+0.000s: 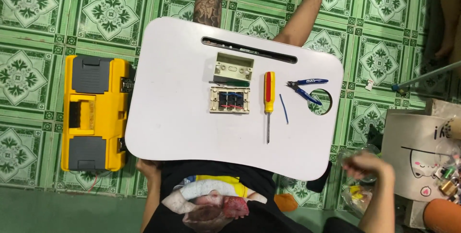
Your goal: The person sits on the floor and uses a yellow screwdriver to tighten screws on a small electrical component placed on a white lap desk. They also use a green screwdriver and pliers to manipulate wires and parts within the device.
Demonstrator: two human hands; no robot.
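A white lap table [177, 117] spans my legs. On it lie a cream switch back box [233, 67], an upturned switch plate [229, 100] with red and blue wires, a screwdriver [269, 93] with a red and yellow handle, a short blue wire [284, 108] and blue-handled cutters [307, 89]. My right hand [366, 163] is off the table's right corner, fingers curled shut over a clear plastic bag [357, 195]; what it holds is not visible. My left hand [146, 166] sits at the table's near left edge, mostly hidden beneath it.
A yellow and grey toolbox [93, 113] lies closed on the green tiled floor to the left. A white bag [418, 151] with small items, including a padlock [449, 186], lies at the right. The table has a slot [249, 50] and a round hole [321, 102].
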